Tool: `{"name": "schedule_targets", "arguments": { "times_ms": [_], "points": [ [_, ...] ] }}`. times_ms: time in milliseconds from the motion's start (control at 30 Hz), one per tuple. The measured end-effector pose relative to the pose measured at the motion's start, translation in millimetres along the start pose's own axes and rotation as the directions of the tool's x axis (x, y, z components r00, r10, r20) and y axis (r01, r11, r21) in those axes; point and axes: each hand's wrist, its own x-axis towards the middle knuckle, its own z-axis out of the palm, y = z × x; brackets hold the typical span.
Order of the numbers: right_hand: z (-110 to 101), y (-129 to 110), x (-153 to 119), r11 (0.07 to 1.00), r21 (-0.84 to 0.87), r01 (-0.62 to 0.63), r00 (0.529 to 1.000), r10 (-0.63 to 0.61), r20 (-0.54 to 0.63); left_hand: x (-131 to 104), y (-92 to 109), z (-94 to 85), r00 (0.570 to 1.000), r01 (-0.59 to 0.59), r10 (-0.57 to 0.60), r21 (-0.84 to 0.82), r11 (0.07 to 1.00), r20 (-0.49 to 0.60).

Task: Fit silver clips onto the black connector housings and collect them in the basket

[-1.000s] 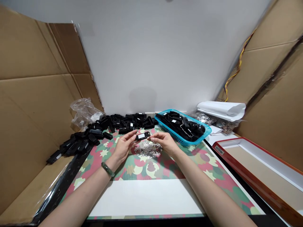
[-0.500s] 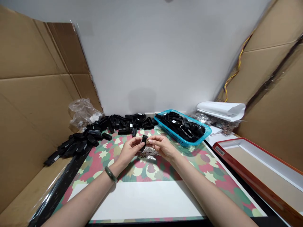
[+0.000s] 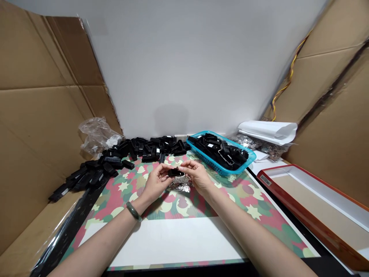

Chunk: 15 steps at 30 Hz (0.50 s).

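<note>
Centre, just above the silvery pieces [image 3: 182,186]: left hand [image 3: 155,181] pinches black part [image 3: 174,172] at its left end; right hand [image 3: 199,177] bunched at its right end, can't tell if gripping. Probably light, stiff, slick; hold by edges.

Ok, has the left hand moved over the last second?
Yes: judged against the blue basket, the left hand has shifted a little to the right, narrowing the sideways gap between them.
</note>
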Motion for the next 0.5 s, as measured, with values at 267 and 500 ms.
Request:
{"name": "schedule_targets", "arguments": {
  "times_ms": [267, 500],
  "points": [
    [13.4, 2.7, -10.8, 0.991, -0.098, 0.089, 0.996, -0.085, 0.041, -1.2, 0.3, 3.3, 0.998, -0.060, 0.060, -0.033, 0.998, -0.023],
    [14.4, 6.2, -11.6, 0.994, -0.078, 0.071, 0.997, -0.071, 0.006, -2.7, -0.9, 6.2, 0.998, -0.064, 0.063, -0.029, 0.998, -0.030]
  ]
}}
